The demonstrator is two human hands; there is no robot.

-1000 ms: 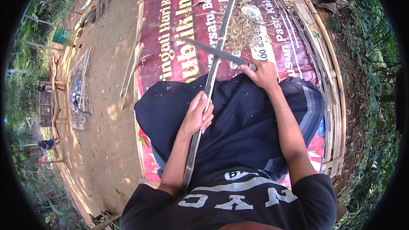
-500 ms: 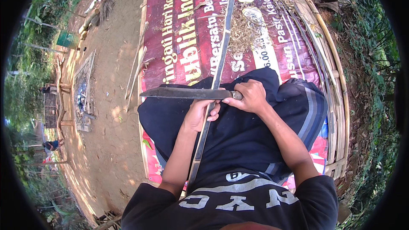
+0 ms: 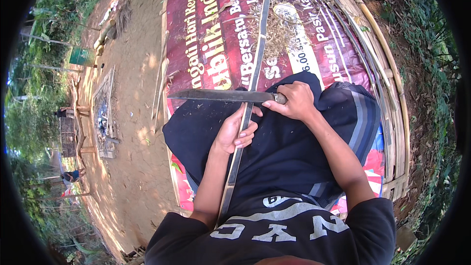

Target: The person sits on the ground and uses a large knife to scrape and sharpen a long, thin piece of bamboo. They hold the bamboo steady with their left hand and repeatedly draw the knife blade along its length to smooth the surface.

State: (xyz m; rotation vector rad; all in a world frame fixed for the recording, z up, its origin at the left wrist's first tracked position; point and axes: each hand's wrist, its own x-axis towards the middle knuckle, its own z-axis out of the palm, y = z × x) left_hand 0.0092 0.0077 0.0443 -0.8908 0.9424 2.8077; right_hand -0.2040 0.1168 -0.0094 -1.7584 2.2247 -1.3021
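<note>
My right hand (image 3: 296, 100) is wrapped round the handle of a machete (image 3: 221, 95), whose long dark blade points left. The blade lies across a long split bamboo strip (image 3: 261, 44), touching it just beyond my left hand. Closed round the strip below the blade is my left hand (image 3: 236, 130). The strip runs from my chest, over the dark cloth (image 3: 279, 142) on my lap, to far out ahead. Pale nodes show along its dark face.
A red printed banner (image 3: 196, 44) covers the bamboo platform, with a heap of shavings (image 3: 279, 34) on it. Bamboo poles (image 3: 387, 83) edge the right side. Bare ground (image 3: 135, 68) lies left, with a green drum (image 3: 81, 56) and a person (image 3: 72, 175) far off.
The machete has slid a little away from me along the strip, and a gap now shows between it and my left hand. The view has shifted slightly.
</note>
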